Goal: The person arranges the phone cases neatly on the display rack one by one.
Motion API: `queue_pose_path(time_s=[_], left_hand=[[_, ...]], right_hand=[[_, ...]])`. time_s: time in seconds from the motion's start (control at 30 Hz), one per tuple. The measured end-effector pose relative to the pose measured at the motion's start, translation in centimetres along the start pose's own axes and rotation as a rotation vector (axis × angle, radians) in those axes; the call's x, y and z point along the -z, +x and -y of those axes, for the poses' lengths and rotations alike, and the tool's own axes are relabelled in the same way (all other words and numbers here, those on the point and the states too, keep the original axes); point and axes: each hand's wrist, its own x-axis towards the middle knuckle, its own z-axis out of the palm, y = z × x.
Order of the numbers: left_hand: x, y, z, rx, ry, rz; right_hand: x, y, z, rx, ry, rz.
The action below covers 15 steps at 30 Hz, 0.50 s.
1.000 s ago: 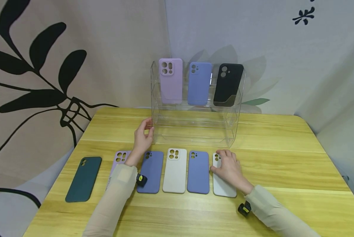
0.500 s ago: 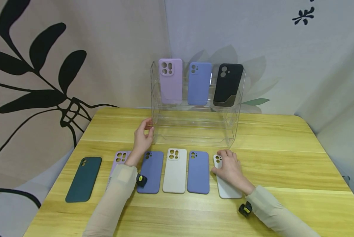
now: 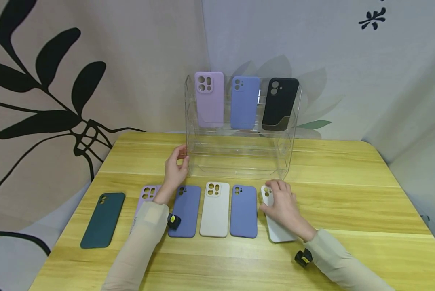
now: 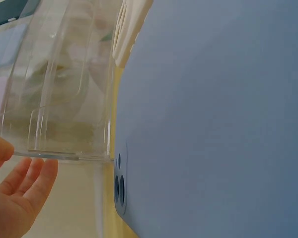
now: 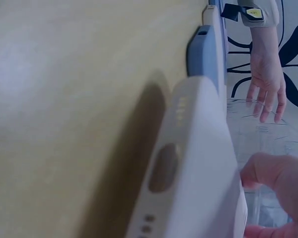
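My right hand (image 3: 284,204) grips a white phone case (image 3: 275,226) near its camera end, thumb at the left edge and fingers over the top. In the right wrist view the lower end of this white case (image 5: 203,148) fills the middle, with a dark shadow on the table beside it. Part of the case is hidden under the hand. My left hand (image 3: 176,167) is at the left side of a clear acrylic stand (image 3: 239,161). Its fairly straight fingers (image 4: 42,181) touch the side panel's edge in the left wrist view.
A row on the table holds a dark green case (image 3: 102,220), a partly covered lilac case (image 3: 144,196), a blue case (image 3: 184,214), a cream case (image 3: 215,214) and another blue case (image 3: 243,214). Lilac (image 3: 210,101), blue (image 3: 245,103) and black (image 3: 280,103) cases stand on the top tier.
The white case first slid and turned slightly to the right, its lower end swinging outward. Now the right hand and the case have shifted a little toward the stand. The left hand stays put.
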Motion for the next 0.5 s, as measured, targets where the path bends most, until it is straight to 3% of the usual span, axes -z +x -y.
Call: queue_pose_path(time_s=[0.5], left_hand=[[0.0, 0.1, 0.0, -0.008, 0.011, -0.008]], right_hand=[[2.4, 1.7, 1.7, 0.114, 0.077, -0.129]])
